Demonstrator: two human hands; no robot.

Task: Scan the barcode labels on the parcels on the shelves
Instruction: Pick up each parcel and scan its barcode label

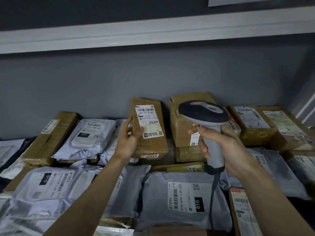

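At centre frame the left hand grips the left edge of a brown cardboard parcel, tilting its white barcode label toward the camera. Right of centre, the right hand is wrapped around the handle of a grey barcode scanner. Grey mailer bags fill the shelf's lower frame.

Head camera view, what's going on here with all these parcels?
A person is scanning parcel labels on a shelf. The left hand holds a brown cardboard box propped up, its label facing the camera. The right hand grips a grey barcode scanner, its head raised beside that box. Grey mailer bags and other boxes lie all around.
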